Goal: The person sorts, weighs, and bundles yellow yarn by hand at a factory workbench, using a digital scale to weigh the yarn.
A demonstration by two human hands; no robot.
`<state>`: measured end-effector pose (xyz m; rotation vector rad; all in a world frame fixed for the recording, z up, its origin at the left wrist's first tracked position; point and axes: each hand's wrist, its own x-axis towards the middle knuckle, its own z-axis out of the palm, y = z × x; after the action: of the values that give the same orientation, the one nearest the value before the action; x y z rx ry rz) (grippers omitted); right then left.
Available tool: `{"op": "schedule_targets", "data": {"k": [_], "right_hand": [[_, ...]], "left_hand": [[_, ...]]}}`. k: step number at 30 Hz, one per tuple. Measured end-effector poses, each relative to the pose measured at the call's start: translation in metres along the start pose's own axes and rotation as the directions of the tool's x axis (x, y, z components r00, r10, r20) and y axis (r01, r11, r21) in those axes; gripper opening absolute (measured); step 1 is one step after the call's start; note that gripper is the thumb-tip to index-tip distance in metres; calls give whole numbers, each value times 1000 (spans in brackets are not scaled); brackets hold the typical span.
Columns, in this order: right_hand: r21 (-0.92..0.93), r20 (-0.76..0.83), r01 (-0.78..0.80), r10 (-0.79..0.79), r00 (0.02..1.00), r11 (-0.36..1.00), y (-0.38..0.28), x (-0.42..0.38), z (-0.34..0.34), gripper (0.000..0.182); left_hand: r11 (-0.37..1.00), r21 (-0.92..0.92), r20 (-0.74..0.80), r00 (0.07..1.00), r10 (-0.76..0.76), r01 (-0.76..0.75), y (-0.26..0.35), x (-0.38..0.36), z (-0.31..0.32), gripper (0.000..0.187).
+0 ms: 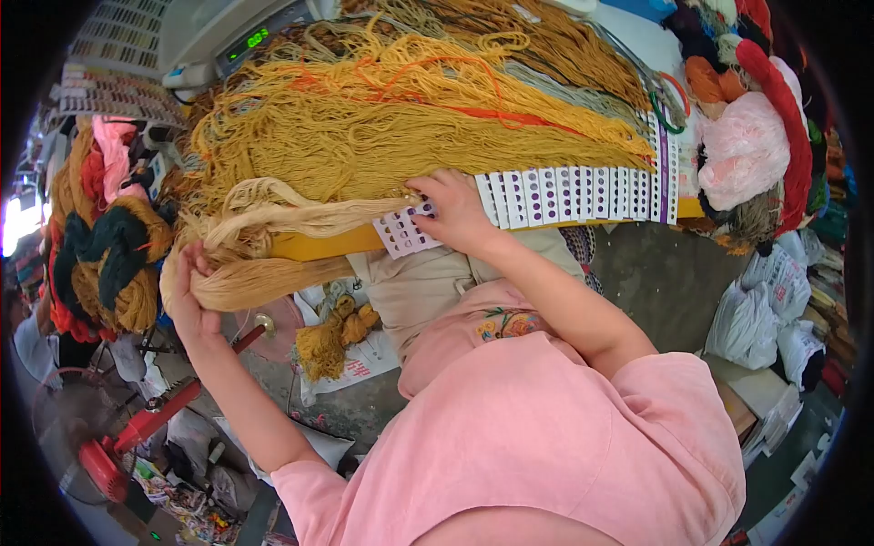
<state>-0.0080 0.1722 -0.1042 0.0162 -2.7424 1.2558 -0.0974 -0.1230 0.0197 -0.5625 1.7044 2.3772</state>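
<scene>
A large heap of mustard and ochre yarn hanks (391, 118) lies across a yellow table (328, 242). My left hand (188, 293) grips the looped end of a pale tan hank (273, 273) hanging off the table's near edge. My right hand (452, 214) rests on the table edge, its fingers pinching the cream strands (309, 215) where they meet a row of white sample cards with purple dots (574, 193). One loose card (405, 232) lies under that hand.
A digital scale (244, 44) stands behind the heap. Dark twisted hanks (109, 255) hang at the left, and red, pink and orange yarn bundles (751, 136) sit at the right. A red fan (100, 446) stands on the floor, with white bags (765, 300) to the right.
</scene>
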Motion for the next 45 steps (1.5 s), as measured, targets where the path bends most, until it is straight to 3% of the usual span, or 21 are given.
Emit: {"op": "schedule_targets", "data": {"k": [2,3,4,5,6,9,11,12,16,18,20,22,24,27,30,31,34,37,40,43,45], "right_hand": [[112,-1,12,-12,1000,994,5,1,0,38],[201,-7,-5,7,1000,980,0,2,-5,37],[239,-34,6,2,999,971,-7,3,-9,34],[276,-56,21,-6,998,961,-15,3,-11,32],[330,-64,43,-23,998,943,-25,4,-10,21],[524,184,-73,-29,983,849,-68,11,-17,7],[706,544,-539,135,828,459,-108,14,-32,9],[695,598,-589,122,792,413,-114,14,-32,12],[716,619,-597,66,782,362,-104,14,-32,7],[722,671,-680,114,733,128,-105,14,-36,8],[722,675,-686,132,726,84,-108,10,-34,7],[700,702,-679,40,711,-221,-105,10,-30,7],[719,688,-666,70,722,-196,-107,11,-29,7],[681,681,-687,124,721,254,-121,14,-36,9],[658,645,-649,159,748,382,-129,15,-33,12],[654,647,-648,156,746,389,-130,15,-31,12],[732,586,-602,156,795,319,-132,13,-28,13],[711,606,-633,191,773,307,-135,16,-27,14],[678,625,-622,138,768,392,-135,17,-23,14],[665,566,-540,123,815,517,-138,17,-17,13],[721,576,-589,157,802,365,-138,20,-15,13]], "left_hand": [[984,70,-159,972,171,-161,-3,-26,7,22],[993,19,-90,989,121,-120,-12,-35,-2,27],[993,-112,144,989,-20,37,-25,-46,-6,31],[956,-203,383,916,-119,210,-39,-61,6,35],[907,-283,327,921,-213,311,-54,-76,27,44],[902,-307,348,918,-191,304,-76,-90,67,45],[870,-340,438,879,-189,356,-79,-89,77,47],[868,-360,432,886,-169,341,-80,-91,79,47],[831,-429,478,870,-122,353,-78,-93,78,43],[828,-439,484,868,-108,348,-83,-91,69,42],[836,-434,482,871,-100,336,-85,-93,66,40],[802,-505,434,897,-83,318,-90,-95,62,38],[764,-573,383,921,-70,297,-91,-95,61,37],[753,-569,521,853,20,330,-90,-95,65,30],[857,-460,533,844,58,232,-99,-89,69,17],[845,-475,380,924,-54,245,-102,-89,73,13],[807,-534,302,948,-96,252,-93,-89,73,13],[777,-538,428,900,-83,327,-97,-83,64,12],[801,-542,320,944,-82,254,-93,-88,67,13],[793,-561,340,939,-38,236,-104,-82,60,13],[790,-575,305,952,-33,212,-100,-84,60,13]]}}
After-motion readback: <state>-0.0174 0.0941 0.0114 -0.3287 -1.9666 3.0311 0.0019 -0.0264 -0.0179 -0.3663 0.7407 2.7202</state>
